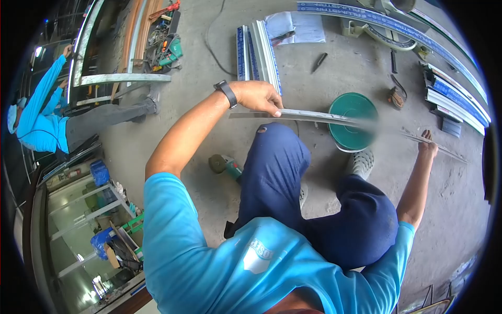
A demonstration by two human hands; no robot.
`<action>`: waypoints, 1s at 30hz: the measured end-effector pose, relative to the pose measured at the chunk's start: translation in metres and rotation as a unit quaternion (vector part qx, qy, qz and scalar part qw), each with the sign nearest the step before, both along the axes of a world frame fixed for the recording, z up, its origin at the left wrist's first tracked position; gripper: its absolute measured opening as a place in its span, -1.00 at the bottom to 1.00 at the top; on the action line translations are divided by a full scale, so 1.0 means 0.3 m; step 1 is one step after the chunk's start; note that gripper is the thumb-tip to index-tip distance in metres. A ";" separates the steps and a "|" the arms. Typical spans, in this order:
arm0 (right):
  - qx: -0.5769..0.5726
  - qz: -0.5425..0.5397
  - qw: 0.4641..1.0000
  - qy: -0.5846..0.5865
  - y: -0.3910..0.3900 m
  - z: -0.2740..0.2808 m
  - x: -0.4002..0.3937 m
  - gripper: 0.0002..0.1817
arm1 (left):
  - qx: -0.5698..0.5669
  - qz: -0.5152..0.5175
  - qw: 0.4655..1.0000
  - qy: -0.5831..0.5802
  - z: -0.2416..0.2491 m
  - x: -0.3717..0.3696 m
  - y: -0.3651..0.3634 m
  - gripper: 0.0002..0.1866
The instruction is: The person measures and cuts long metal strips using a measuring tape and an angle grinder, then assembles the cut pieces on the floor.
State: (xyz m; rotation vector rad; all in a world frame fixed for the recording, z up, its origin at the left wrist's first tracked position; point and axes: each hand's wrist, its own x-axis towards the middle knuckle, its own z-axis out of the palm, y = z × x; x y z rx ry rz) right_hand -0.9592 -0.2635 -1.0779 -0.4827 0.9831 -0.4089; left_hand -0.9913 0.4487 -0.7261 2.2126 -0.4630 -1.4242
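Note:
A long, thin metal strip (314,116) stretches across in front of my knees, passing over a green lid or basin (353,104) with a white rim below it. Near its left end, my left hand (259,98), with a dark watch on the wrist, pinches it between thumb and fingers. Farther right my right hand (428,145) closes on the thin strip, whose tip sticks out beyond the fingers. Between the basin and my right hand, part of the strip is smeared. Close behind my left hand lie blue-and-white wrapped profiles (264,57) on the floor.
An angle grinder (226,166) lies by my knee. Right of the basin are a tape measure (397,98) and more wrapped profiles (455,99). A mitre saw (381,34) stands at the back. Tools surround a green drill (171,52); another person (44,131) works at left near metal frames.

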 end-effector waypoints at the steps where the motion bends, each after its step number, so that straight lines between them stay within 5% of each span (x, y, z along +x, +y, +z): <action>1: 0.008 -0.002 1.000 -0.002 -0.015 -0.014 -0.002 -0.34 | 0.002 0.006 1.000 0.006 -0.001 -0.008 0.030 -0.55; 10: 0.023 0.002 0.999 0.043 -0.077 -0.051 0.031 -0.39 | 0.025 0.057 0.998 0.014 0.061 -0.065 0.150 -0.57; 18: 0.064 -0.021 0.998 0.020 -0.297 -0.311 0.055 -0.49 | -0.006 0.084 0.996 -0.010 0.017 -0.117 0.212 -0.58; 20: 0.049 -0.001 0.996 0.072 -0.263 -0.263 0.055 -0.63 | -0.068 0.033 0.993 -0.089 -0.024 -0.126 0.235 -0.58; 26: 0.027 -0.010 0.995 0.091 -0.119 -0.058 0.058 -0.92 | -0.003 0.142 0.989 0.033 -0.005 -0.139 0.210 -0.54; 30: 0.012 -0.011 0.996 0.092 -0.086 -0.059 0.062 -0.85 | 0.018 -0.012 0.974 -0.227 -0.034 -0.203 0.163 -0.67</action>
